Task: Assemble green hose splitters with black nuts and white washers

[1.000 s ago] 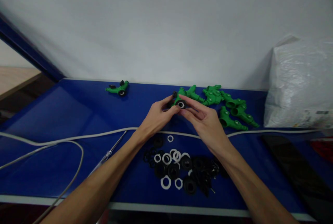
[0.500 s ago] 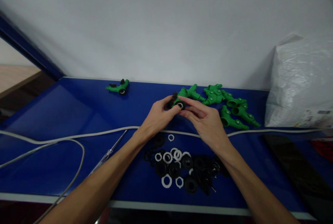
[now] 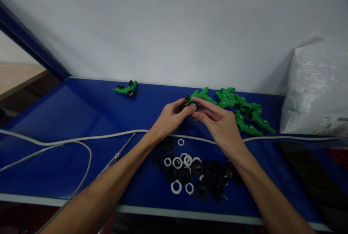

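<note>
- The left thumb has slid over the opening of the held fitting's black collar (image 3: 197, 107); the white rim that showed there is now mostly covered.
- The blue table (image 3: 40, 168) carries everything below; its far edge meets a pale wall (image 3: 163, 27).
- A wrapped bag (image 3: 318, 92) fills the far right corner.
- A flat black slab (image 3: 301, 176) lies slantwise near the right edge.
- A pale cable (image 3: 108, 137) crosses from left to right, passing behind the forearms, with a loop near the left edge.
- Left hand (image 3: 170, 118): fingers bent round the held fitting, thumb pressed on its collar.
- Right hand (image 3: 224, 121): thumb and fingertips pinch the fitting's right side.
- Loose green fittings (image 3: 227, 99) lie toward the far edge, behind and right of the hands.
- The held fitting (image 3: 194, 95), green with a black knob, sits between both hands, above the table's middle.
- A screwdriver (image 3: 115, 157) lies beside the left forearm.
- Another fitting (image 3: 123, 90), with black knobs, stands apart near the far left corner.
- Black rings (image 3: 197, 192) and white washers (image 3: 176, 192) lie jumbled between the forearms, toward the near edge.
</note>
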The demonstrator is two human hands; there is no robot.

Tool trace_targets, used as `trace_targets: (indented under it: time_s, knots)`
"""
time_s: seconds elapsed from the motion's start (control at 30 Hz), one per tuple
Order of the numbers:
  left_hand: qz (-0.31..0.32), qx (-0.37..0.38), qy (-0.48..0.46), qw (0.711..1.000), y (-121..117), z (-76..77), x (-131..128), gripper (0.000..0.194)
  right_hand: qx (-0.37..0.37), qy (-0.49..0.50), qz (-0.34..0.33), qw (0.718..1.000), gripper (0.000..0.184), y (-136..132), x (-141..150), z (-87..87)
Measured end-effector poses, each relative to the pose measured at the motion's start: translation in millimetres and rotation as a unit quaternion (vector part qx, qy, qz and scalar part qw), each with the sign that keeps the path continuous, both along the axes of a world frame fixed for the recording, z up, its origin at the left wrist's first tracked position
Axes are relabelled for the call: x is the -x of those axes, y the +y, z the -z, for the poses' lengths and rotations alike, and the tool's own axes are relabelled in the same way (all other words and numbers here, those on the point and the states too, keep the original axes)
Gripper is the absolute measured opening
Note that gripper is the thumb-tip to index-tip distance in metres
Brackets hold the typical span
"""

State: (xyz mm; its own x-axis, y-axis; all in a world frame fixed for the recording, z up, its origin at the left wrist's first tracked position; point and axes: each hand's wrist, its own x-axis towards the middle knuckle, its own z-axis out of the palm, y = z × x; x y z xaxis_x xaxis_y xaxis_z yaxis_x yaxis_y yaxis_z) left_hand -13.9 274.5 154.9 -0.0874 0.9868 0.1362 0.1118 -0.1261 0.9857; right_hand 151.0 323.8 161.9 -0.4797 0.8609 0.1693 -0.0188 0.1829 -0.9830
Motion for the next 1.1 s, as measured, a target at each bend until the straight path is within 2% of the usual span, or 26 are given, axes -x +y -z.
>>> trace_targets:
  time_s: [0.27, 0.37, 0.5, 0.87, 1.1]
  knots:
    - [-0.029, -0.034, 0.036, 0.998, -1.5, -0.5, 0.0, 0.041, -0.037, -0.001, 0.001, 0.999, 0.038, -0.7, 0.3, 0.9]
    - [-0.036, -0.031, 0.049, 0.998, -1.8, -0.2, -0.7, 0.042, -0.023, 0.003, 0.001, 1.000, 0.038, -1.4, 1.2, -0.4]
    - [-0.024, -0.033, 0.030, 0.999, -2.2, -0.7, -4.0, 0.044, 0.001, 0.004, -0.001, 1.000, 0.040, -2.7, 1.4, -2.1]
    - [-0.039, -0.039, 0.021, 0.998, -2.4, -1.4, -7.7, 0.042, -0.020, 0.011, -0.001, 1.000, 0.037, -6.1, 4.8, -1.4]
    - [-0.017, -0.025, 0.001, 1.000, -3.0, -4.7, -4.2, 0.047, -0.005, 0.017, -0.003, 1.000, 0.040, -3.8, 3.3, -1.2]
